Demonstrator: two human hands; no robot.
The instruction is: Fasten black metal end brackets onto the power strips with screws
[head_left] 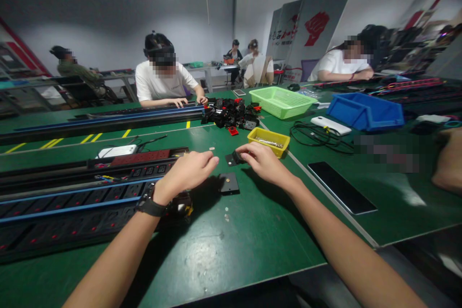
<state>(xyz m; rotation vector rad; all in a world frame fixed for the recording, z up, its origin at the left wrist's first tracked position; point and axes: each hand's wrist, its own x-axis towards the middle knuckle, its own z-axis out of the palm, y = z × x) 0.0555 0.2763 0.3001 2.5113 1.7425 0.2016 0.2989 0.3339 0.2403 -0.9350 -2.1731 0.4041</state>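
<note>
One yellow bin [270, 135], metal pieces [267, 142] (right hand [263, 159] near)

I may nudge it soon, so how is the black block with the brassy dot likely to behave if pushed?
The black block has straight edges and a flat top, so it is probably stiff. It lies low and flat on the table, so it seems likelier to slide than roll or tip. The table's glossy surface may give it little grip.
</note>
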